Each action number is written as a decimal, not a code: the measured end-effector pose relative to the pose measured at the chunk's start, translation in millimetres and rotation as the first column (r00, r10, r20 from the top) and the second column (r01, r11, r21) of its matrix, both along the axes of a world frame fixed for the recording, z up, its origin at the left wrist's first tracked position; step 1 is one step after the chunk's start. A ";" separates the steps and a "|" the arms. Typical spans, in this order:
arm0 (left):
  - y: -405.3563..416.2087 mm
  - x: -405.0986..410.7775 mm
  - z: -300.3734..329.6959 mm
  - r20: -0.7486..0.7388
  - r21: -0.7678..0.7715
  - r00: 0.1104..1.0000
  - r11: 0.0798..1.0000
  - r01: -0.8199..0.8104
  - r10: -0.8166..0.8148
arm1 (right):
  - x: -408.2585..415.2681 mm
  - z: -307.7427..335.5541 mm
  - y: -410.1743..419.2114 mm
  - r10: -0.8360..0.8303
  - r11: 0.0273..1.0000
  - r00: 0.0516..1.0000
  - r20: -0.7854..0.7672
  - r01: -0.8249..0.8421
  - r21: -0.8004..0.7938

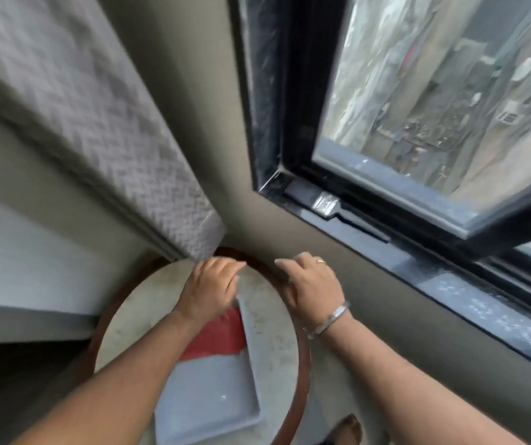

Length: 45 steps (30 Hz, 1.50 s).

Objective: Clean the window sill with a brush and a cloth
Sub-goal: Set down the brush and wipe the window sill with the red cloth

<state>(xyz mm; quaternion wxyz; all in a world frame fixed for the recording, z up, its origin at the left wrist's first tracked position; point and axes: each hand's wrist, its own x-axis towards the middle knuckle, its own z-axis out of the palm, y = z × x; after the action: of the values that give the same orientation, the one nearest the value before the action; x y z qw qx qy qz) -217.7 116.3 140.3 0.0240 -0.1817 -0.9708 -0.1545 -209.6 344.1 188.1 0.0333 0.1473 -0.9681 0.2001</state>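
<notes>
The dark window sill [469, 303] runs along the right under an open black-framed window [293, 117]; pale specks dot its surface. Below it stands a round table [277, 335] with a brown rim. A white rectangular tray [212, 393] lies on it with a red cloth [219, 335] inside. My left hand [209, 290] hovers over the tray's far end, fingers curled, nothing visibly held. My right hand [312, 284], with a ring and a bracelet, is over the table's far rim, fingers loosely bent and empty. No brush is visible.
A grey patterned curtain [97, 123] hangs at the left, its hem just above the table. An olive wall [354, 303] lies between table and sill. A metal hinge piece [325, 203] sits in the window track. A foot [350, 428] shows at the bottom.
</notes>
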 end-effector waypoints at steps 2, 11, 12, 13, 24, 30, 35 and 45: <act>-33.2 33.4 -34.0 0.280 -0.114 0.947 0.985 -0.132 0.159 | 13.1 -32.0 -32.4 0.113 0.993 0.952 0.286 -0.120 0.009; -101.1 77.1 -155.2 0.533 -0.345 0.787 0.929 -0.135 0.312 | 21.0 -192.0 -149.9 0.228 0.870 0.726 0.649 -0.451 0.198; -99.8 72.0 -160.7 0.511 -0.362 0.799 0.922 -0.135 0.318 | 16.6 -202.7 -157.0 0.206 0.863 0.731 0.651 -0.449 0.231; -98.7 68.5 -166.9 0.487 -0.390 0.811 0.912 -0.129 0.324 | 13.4 -213.9 -164.2 0.176 0.854 0.737 0.653 -0.444 0.271; -107.8 66.9 -130.7 0.457 -0.194 0.818 0.936 -0.293 0.350 | 11.5 -154.0 -121.9 0.033 0.982 0.729 0.684 -0.152 0.114; -78.9 43.8 -31.9 0.786 0.505 0.619 0.574 -0.645 0.004 | 39.0 -72.6 -29.4 -0.078 0.550 0.477 0.876 0.753 -0.361; 4.7 27.5 21.4 0.867 0.453 0.337 0.300 -0.839 -0.366 | 60.9 -20.1 34.5 0.015 0.020 0.496 0.868 0.868 -0.497; 164.6 35.2 71.7 0.799 0.595 0.484 0.588 -0.548 -0.357 | 139.9 31.2 159.3 -0.532 0.036 0.494 0.688 0.825 -0.564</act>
<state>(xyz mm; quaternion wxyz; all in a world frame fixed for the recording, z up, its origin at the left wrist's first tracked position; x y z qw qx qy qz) -182.5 281.0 212.1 -0.3800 0.0181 -0.6679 -0.6397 -69.7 503.4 219.3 0.0518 -0.4082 -0.6578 0.6309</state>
